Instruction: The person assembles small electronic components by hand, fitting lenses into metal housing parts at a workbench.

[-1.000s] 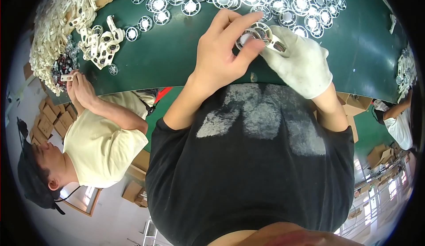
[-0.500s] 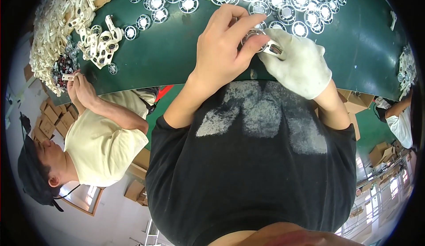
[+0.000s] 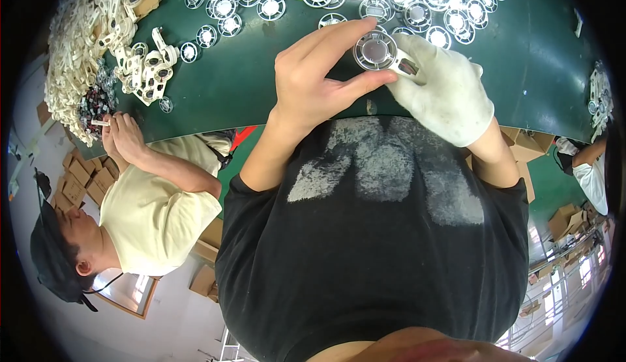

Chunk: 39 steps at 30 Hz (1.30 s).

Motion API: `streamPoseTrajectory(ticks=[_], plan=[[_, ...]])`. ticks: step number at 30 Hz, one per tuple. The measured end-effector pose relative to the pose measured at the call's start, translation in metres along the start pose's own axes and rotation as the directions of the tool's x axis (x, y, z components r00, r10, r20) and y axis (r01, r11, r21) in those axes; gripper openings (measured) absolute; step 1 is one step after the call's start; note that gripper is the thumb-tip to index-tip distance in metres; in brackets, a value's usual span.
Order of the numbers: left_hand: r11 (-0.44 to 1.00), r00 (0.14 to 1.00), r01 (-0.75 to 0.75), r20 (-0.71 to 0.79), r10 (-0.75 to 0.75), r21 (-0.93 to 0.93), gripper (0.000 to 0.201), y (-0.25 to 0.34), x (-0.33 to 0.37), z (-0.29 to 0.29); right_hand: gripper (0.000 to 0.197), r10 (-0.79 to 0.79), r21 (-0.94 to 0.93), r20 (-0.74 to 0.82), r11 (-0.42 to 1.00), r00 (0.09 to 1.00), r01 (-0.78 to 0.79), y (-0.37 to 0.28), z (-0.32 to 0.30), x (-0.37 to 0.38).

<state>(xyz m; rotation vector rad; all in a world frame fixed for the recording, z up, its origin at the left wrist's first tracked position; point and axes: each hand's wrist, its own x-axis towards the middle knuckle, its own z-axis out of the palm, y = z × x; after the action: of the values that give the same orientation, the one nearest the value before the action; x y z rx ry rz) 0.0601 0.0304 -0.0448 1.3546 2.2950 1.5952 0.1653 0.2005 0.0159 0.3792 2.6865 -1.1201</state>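
A round silver disc with a clear spoked rim [image 3: 375, 50] is in front of me, above the near edge of the table. My bare left hand [image 3: 312, 83] grips its rim between the thumb below and the fingers above. From the disc's right side a white plastic handle piece [image 3: 407, 63] with a dark slot runs into my right hand [image 3: 448, 93], which wears a white glove and is closed round it. Whether disc and handle piece are joined or only touching, I cannot tell. The glove hides most of the handle piece.
Many similar clear-rimmed discs [image 3: 270, 7] lie on the green table [image 3: 228, 95] beyond my hands. White plastic parts [image 3: 149, 69] are heaped at the left, near small dark parts [image 3: 96, 104]. A co-worker [image 3: 147, 202] handles a white part there; another person [image 3: 590, 173] is at far right.
The disc has turned so that its round face shows fully, and my left fingers have opened wider about its rim. My right hand has barely moved.
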Motion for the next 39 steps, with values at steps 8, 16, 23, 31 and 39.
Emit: streamPoseTrajectory(ticks=[8,16,23,31,39], plan=[[0.953,0.957,-0.283,0.026,0.287,-0.107,0.056,-0.001,0.007,-0.002,0.032,-0.108,0.639,0.394,0.746,0.913,-0.187,0.018,-0.012,0.005],[0.892,0.986,-0.052,0.117,0.116,-0.449,0.057,0.006,0.008,0.001,0.035,-0.124,0.403,0.128,0.913,0.984,0.062,0.014,0.011,0.007],[0.757,0.978,0.180,0.196,-0.070,-0.628,0.042,0.002,0.007,0.008,0.033,-0.287,-0.139,-0.156,0.954,0.945,0.267,0.023,0.029,0.003],[0.832,0.870,0.444,0.384,-0.311,-0.333,0.018,-0.030,0.057,-0.029,0.049,0.051,0.123,0.043,0.991,0.998,-0.056,-0.006,-0.005,0.007],[0.811,0.829,0.455,-0.157,-0.537,-0.368,0.039,-0.109,0.139,-0.100,0.031,-0.087,0.364,-0.141,0.922,0.986,0.133,0.020,0.003,-0.005]])
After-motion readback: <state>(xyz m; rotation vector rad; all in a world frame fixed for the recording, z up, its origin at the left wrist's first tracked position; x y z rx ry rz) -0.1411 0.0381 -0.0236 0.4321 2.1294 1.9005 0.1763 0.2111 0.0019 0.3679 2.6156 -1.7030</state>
